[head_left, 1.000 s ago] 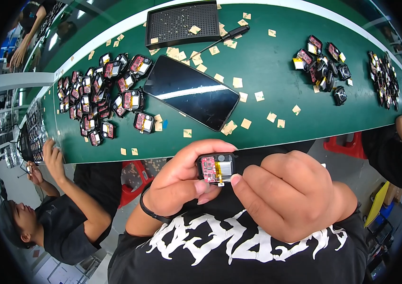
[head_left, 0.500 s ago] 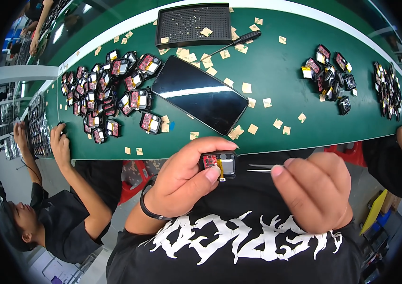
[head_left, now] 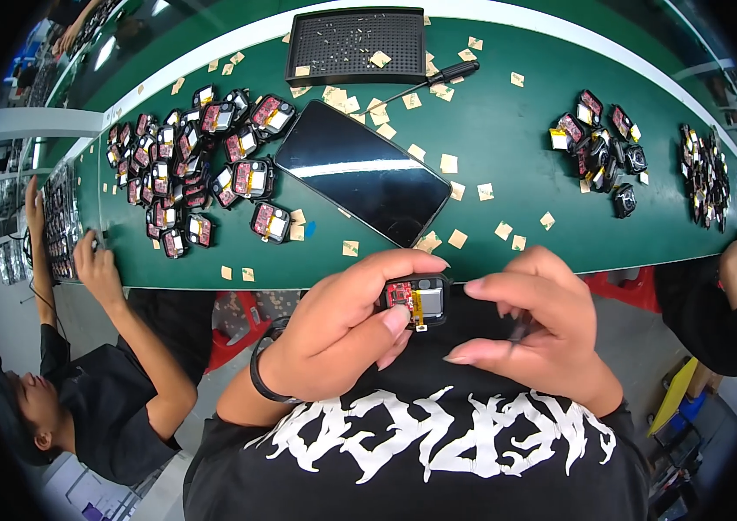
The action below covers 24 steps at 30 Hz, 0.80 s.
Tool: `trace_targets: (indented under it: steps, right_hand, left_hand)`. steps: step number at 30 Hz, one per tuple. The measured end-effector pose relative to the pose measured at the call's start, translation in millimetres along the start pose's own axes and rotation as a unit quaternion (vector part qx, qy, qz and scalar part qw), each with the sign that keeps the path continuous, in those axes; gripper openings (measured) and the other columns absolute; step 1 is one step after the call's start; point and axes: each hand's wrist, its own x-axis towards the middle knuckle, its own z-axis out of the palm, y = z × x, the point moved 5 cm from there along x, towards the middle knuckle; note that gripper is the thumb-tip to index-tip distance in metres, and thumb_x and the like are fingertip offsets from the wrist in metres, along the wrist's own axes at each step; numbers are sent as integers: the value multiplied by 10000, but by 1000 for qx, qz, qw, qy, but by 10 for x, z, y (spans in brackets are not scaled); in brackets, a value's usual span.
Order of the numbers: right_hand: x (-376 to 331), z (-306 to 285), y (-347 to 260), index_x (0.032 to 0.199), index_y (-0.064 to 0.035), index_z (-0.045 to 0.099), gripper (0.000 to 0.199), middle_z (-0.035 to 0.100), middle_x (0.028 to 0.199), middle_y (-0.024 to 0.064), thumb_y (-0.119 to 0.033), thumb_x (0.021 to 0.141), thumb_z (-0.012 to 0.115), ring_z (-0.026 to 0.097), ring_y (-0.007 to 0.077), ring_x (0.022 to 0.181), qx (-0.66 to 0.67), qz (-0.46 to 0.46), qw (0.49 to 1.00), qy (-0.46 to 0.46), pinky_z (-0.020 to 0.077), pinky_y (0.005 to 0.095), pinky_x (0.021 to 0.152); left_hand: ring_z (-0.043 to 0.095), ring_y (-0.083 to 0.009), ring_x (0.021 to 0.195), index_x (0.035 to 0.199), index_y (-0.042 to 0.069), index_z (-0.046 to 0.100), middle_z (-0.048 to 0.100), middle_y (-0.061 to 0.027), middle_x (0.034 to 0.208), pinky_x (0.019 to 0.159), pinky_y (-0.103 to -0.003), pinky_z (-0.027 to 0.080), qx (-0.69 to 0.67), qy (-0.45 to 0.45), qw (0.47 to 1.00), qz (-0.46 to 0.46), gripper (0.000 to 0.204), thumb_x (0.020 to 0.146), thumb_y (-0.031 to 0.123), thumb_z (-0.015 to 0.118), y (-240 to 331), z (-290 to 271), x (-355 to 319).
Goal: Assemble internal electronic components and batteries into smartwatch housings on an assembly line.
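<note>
**Tweezers drawing back from the module**

The left hand (head_left: pixel 342 334) is still gripping the small black module (head_left: pixel 416 300) above the lap, below the green worktop (head_left: pixel 507 148). The right hand (head_left: pixel 533 334), clenched on thin tweezers (head_left: pixel 520 328), has pulled away, suggesting that placement is finished.

Bare green table (head_left: pixel 525 130) lies open between the black slab (head_left: pixel 361 171) and, apparently, the right-hand module pile (head_left: pixel 598 152).
</note>
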Motion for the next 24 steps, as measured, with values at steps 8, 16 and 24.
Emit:
trace_targets:
  steps: [8,16,24]
  right_hand:
    - [79,137,-58,1217,-31,713,570,620,855,73,-130,693,912,594,194,716,-17,-43,998,-30,493,307,604]
    - [36,128,-124,1116,-4,740,485,633,830,72,-138,677,897,600,213,656,-45,-111,993,17,495,322,562]
    - [-11,119,-178,1047,14,739,395,647,813,77,-133,703,865,577,200,615,-96,-156,983,13,476,308,526]
  left_hand:
    - [533,-95,670,1427,-94,414,618,-145,1143,614,-244,468,1,-42,998,38,522,924,41,461,0,37,-69]
    - [572,-88,685,1430,-117,416,648,-128,1078,615,-247,477,80,-76,988,107,534,930,55,487,45,57,-51]
    - [665,-131,649,1298,-35,612,706,-119,940,604,-263,502,259,-52,952,157,363,943,31,650,174,70,-32]
